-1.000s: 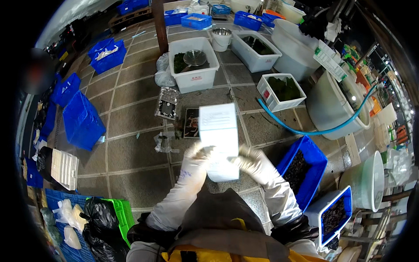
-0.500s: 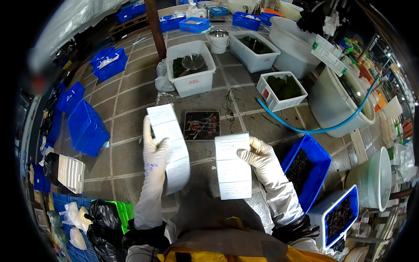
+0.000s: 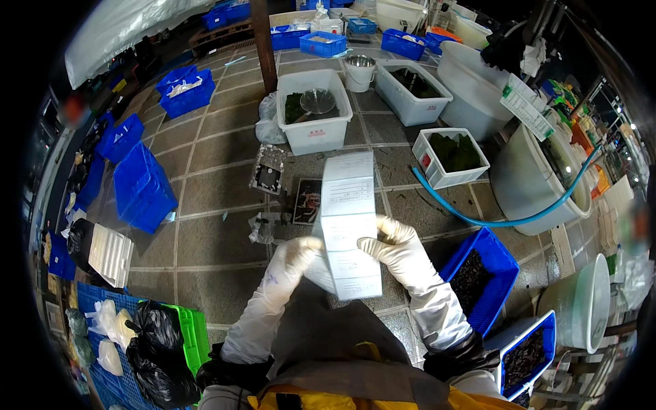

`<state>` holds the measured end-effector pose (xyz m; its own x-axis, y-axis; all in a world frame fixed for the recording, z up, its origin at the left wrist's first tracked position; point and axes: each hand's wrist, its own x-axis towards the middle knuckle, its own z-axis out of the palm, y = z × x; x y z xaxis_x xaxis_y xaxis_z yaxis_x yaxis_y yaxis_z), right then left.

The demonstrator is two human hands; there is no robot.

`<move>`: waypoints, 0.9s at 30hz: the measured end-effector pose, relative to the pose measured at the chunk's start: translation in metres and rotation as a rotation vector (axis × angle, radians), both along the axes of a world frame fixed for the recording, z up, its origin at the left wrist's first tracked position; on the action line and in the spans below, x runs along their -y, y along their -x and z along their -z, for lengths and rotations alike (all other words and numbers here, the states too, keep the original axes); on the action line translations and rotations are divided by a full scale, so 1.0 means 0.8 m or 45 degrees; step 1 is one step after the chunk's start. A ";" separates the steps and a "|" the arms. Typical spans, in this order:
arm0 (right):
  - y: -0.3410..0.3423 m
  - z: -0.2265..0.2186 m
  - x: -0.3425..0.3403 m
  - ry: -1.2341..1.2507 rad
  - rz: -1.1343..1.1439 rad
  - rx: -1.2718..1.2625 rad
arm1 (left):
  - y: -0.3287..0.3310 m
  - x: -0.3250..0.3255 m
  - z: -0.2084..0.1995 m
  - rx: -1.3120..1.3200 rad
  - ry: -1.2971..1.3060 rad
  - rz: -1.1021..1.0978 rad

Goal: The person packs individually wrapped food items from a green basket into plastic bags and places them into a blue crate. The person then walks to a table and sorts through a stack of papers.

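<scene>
In front of my body I hold white printed label strips. The front label strip (image 3: 350, 205) hangs upright, several labels long with cross lines between them. My right hand (image 3: 402, 251), in a pale glove, pinches its right edge between thumb and fingers. Behind it, to the lower left, part of a second label strip (image 3: 319, 275) shows, mostly covered by the front one. My left hand (image 3: 295, 258), also gloved, is closed at the edge of this rear strip, its fingertips partly blurred. Whether the two strips are joined I cannot tell.
Ahead on the tiled floor stand a white tub with a strainer (image 3: 313, 140), a steel-lined bucket (image 3: 359, 74) and a crate of green leaves (image 3: 451, 150). A blue hose (image 3: 471, 222) curves to the right. Blue crates of dark pieces (image 3: 502, 270) stand by my right arm.
My left hand has come right and lower, so its strip now lies behind the front one. The right hand's strip stands higher. The view has shifted slightly.
</scene>
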<state>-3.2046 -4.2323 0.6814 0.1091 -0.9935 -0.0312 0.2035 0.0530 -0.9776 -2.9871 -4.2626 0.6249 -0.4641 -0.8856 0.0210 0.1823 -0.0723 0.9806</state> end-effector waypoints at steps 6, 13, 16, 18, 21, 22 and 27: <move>-0.003 0.010 0.003 -0.001 0.113 -0.103 | 0.020 -0.008 -0.011 0.339 0.175 -0.105; -0.003 0.026 -0.003 0.153 0.170 -0.039 | 0.023 -0.008 -0.021 0.269 -0.128 -0.019; -0.004 0.021 -0.007 0.153 0.188 0.036 | 0.023 -0.008 -0.018 0.238 -0.111 -0.118; -0.004 0.020 -0.007 0.158 0.197 0.048 | 0.022 -0.006 -0.008 0.234 -0.100 -0.150; -0.002 0.022 -0.007 0.180 0.183 0.041 | 0.027 -0.009 -0.008 0.232 -0.152 -0.212; 0.000 0.026 -0.007 0.201 0.168 0.040 | 0.028 -0.010 -0.011 0.146 -0.253 -0.234; -0.004 0.020 -0.006 0.213 0.099 0.005 | 0.022 -0.019 -0.012 0.093 -0.089 -0.179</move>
